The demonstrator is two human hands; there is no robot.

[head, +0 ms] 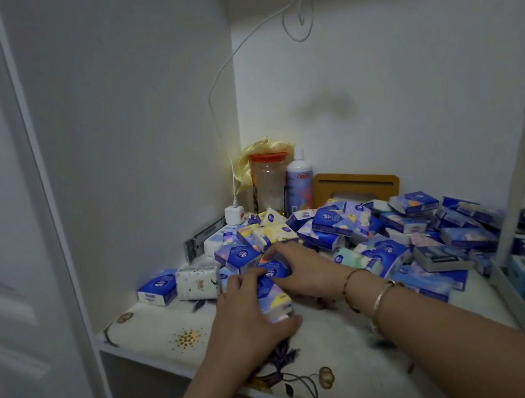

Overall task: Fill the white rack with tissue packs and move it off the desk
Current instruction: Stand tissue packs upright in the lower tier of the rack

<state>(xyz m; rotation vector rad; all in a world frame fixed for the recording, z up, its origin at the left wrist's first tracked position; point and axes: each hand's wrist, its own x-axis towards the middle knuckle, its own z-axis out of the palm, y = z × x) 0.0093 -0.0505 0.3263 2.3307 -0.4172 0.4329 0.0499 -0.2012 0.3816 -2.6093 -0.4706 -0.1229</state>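
Note:
A heap of several blue and pastel tissue packs (398, 228) covers the back and right of the desk (158, 331). My left hand (242, 316) grips a small stack of blue tissue packs (274, 297) at the desk's middle, thumb underneath. My right hand (300, 269) reaches over from the right and holds the far end of that same stack. The white rack (522, 183) stands at the right edge, blurred, with several packs inside its lower level.
In the back corner stand a red-lidded jar (268, 180), a white spray bottle (298, 182) and a brown holder (356, 186). A white charger (234, 214) with a cable runs up the wall. Two loose packs (178, 286) lie at the left. A white door is left of the desk.

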